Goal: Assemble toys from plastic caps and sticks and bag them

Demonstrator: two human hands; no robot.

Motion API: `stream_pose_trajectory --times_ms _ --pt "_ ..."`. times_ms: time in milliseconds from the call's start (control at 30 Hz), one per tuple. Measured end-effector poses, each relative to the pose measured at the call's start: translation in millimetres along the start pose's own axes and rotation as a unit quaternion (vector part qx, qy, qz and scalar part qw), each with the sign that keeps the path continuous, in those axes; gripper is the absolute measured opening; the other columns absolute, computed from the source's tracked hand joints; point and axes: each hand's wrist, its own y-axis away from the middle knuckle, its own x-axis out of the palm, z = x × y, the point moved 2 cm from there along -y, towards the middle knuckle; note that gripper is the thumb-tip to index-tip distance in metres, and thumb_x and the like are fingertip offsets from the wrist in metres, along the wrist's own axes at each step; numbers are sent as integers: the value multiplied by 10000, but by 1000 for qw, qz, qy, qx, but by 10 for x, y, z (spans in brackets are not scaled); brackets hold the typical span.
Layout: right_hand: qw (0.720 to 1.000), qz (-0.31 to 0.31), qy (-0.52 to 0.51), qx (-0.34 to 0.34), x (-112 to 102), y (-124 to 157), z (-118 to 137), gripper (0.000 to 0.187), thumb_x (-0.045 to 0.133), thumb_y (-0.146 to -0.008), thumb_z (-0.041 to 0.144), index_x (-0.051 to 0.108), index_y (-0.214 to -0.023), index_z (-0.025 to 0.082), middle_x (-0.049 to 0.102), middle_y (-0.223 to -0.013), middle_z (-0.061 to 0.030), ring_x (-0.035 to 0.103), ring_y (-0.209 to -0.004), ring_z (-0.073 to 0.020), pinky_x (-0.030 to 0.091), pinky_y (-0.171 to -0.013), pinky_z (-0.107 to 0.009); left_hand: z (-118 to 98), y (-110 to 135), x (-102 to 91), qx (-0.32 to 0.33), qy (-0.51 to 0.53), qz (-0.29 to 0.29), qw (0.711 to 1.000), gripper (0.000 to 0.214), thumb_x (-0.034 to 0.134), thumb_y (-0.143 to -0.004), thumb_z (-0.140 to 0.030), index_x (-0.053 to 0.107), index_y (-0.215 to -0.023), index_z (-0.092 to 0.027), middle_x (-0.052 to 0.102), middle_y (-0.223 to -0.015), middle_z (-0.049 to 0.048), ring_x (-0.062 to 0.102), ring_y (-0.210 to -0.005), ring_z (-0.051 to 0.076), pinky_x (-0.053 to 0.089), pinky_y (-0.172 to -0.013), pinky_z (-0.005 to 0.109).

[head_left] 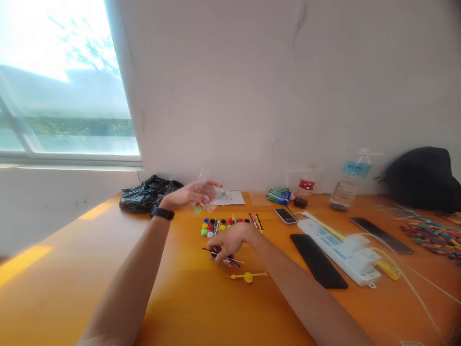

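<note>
My left hand [190,194], with a black band on its wrist, is raised above the orange table [90,269] and pinches a small clear plastic bag [208,198]. My right hand [230,240] rests on the table with its fingers curled round a bundle of thin coloured sticks [225,257]. Just behind it lie several small coloured round caps [216,226] and more sticks [255,221]. A yellow piece with a round hub and two arms [248,276] lies in front of my right hand.
A black plastic bag [147,192] sits at the back left by the wall. A paper sheet [230,197], snack packet, two bottles, phones [317,259], a white power strip [342,250] with cables, a black bag [421,178] and colourful sticks [432,235] lie to the right.
</note>
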Motion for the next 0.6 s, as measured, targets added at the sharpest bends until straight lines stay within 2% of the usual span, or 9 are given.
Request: stream_pose_trajectory --times_ms 167,300,400,467,600 --pt "988 9 -139 -71 -73 158 -29 333 711 -879 429 490 -1034 234 609 -804 45 649 -710 -161 501 -660 -268 3 28 -43 -5 -1 -9 1000 650 723 -765 -181 582 -1399 -205 616 -975 46 587 -772 145 431 -547 203" --pt "981 -25 -146 -122 -212 463 30 302 669 -937 437 525 -1085 218 639 -862 12 626 -726 -141 509 -701 -267 45 37 -67 0 7 -3 1000 652 718 -775 -175 574 -1410 -204 619 -964 46 589 -769 145 438 -562 202" --pt "972 -80 -152 -160 -318 826 46 353 627 -974 473 546 -1202 218 669 -983 -31 621 -790 -148 501 -731 -267 97 25 -70 6 8 2 1000 645 717 -777 -172 581 -1407 -203 625 -946 43 596 -781 148 472 -624 221" --pt "963 -145 -147 -172 -367 1077 26 369 606 -989 466 556 -1248 208 667 -1031 -50 622 -883 -166 498 -785 -269 135 4 -65 5 -4 12 1000 638 714 -779 -180 589 -1405 -201 631 -942 46 600 -784 151 474 -635 226" --pt "947 -272 -124 -118 -403 1421 -32 344 548 -1009 436 542 -1275 217 645 -978 -23 601 -852 -163 491 -761 -268 206 -61 -29 -32 -49 56 997 679 694 -764 -178 572 -1431 -217 646 -1002 59 622 -780 160 465 -591 216"
